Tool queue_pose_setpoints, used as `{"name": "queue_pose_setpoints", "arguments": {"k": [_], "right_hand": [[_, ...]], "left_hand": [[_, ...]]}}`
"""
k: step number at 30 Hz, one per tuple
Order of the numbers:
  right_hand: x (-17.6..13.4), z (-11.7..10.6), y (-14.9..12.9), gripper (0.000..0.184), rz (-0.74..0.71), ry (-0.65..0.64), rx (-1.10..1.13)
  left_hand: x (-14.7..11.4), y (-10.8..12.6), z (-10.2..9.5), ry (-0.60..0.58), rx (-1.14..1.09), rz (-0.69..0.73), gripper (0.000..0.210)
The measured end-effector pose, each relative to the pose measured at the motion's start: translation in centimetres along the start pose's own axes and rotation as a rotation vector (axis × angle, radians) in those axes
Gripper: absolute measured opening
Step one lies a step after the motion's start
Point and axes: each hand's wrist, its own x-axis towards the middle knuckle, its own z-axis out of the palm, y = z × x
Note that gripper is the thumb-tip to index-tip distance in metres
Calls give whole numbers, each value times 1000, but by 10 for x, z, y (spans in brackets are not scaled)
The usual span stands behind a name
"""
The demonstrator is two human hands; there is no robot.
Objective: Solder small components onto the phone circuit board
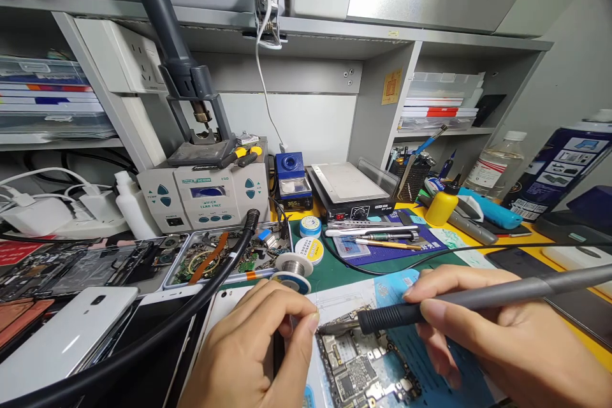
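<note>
My right hand (492, 325) is closed around a soldering iron (392, 317), held almost level. The iron's metal tip (338, 327) points left at the upper left corner of a phone circuit board (358, 370). Close to that tip, my left hand (261, 344) pinches thumb and forefinger together on what looks like thin solder wire, barely visible at the fingertips. A spool of solder wire (292, 268) lies just behind my left hand. Beneath the board is a blue and white printed sheet (415, 338). Whether the tip touches the board I cannot tell.
A thick black hose (191, 296) crosses the left side over several phones (71, 331). Behind stand a grey hot air station (205, 197), a tray of circuit parts (229, 261) and a heating plate (354, 188). Tweezers and pens (382, 236) lie on a blue mat.
</note>
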Motion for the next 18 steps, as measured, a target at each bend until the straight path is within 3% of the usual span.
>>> {"name": "queue_pose_setpoints", "arguments": {"k": [13, 18], "right_hand": [[-1, -1, -1, 33, 8, -29, 2], [-2, 6, -4, 34, 0, 63, 36]], "left_hand": [[-1, -1, 0, -9, 13, 16, 20], [-1, -1, 0, -16, 9, 13, 21]]}}
